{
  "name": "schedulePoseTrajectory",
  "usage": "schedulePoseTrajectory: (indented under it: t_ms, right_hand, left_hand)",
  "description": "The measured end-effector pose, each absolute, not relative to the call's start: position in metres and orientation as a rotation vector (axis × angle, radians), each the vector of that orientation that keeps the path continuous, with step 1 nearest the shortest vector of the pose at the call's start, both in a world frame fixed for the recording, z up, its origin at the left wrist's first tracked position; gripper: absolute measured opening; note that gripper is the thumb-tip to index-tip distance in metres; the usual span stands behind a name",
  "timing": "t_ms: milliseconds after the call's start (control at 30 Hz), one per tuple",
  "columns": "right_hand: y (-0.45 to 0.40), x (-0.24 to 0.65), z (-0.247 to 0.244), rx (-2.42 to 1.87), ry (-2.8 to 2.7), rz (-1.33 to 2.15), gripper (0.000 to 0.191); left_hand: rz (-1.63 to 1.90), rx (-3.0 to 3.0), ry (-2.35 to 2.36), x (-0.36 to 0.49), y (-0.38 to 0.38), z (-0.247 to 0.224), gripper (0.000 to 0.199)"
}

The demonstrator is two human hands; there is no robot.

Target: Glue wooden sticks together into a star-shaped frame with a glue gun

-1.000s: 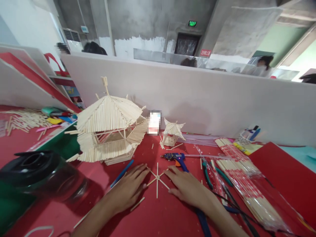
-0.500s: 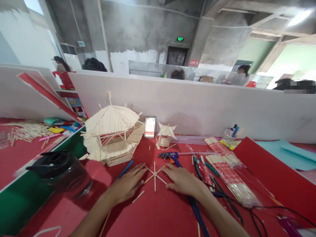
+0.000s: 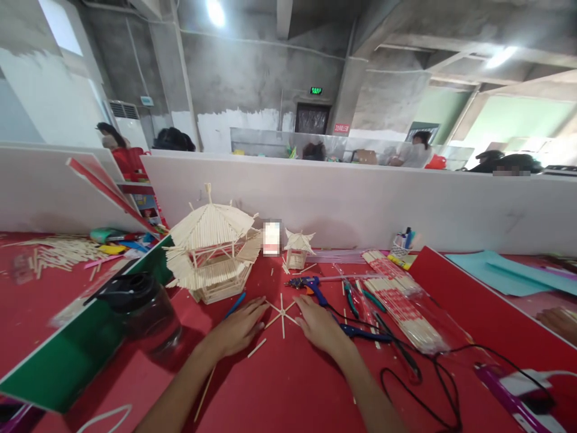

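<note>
A six-armed star of thin wooden sticks (image 3: 282,313) lies flat on the red tabletop between my hands. My left hand (image 3: 243,325) rests palm down at its left, fingers stretched out, fingertips by the ends of the left arms. On the other side my right hand (image 3: 318,322) lies flat with its fingers apart, reaching the right arms' ends. Neither hand grips anything. A short loose stick (image 3: 256,348) is below my left hand, and a blue pen-like rod (image 3: 235,305) lies beyond it. Past my right hand sits a blue glue gun (image 3: 311,285).
A large stick pavilion (image 3: 211,225) stands back left, a small one (image 3: 297,249) behind the star. A dark-lidded bottle (image 3: 148,319) is at left. Pliers (image 3: 349,299), bundled sticks (image 3: 410,313) and a black cable (image 3: 444,385) lie right. A co-worker's hand (image 3: 559,322) shows far right.
The camera has tilted up and turned slightly right, shifting the whole scene. My hands stay flat around the star, with little visible movement.
</note>
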State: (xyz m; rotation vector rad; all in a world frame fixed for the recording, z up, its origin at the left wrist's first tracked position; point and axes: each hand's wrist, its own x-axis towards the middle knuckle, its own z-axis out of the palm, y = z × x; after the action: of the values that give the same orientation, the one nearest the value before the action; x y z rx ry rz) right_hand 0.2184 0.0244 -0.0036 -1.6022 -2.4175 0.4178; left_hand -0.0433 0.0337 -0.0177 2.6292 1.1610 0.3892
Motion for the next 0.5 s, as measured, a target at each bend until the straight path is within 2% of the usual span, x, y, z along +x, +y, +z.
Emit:
schedulePoseTrajectory:
  t_ms: [367, 500]
  right_hand:
    - [0.027, 0.220, -0.019, -1.541, -2.383, 0.304, 0.042]
    - [0.026, 0.222, -0.013, -1.604, -2.383, 0.239, 0.030]
  left_hand:
    - [0.398, 2.617, 1.166, -0.045, 0.037, -0.021, 0.048]
    - [0.330, 2.646, 1.219, -0.044, 0.036, -0.011, 0.029]
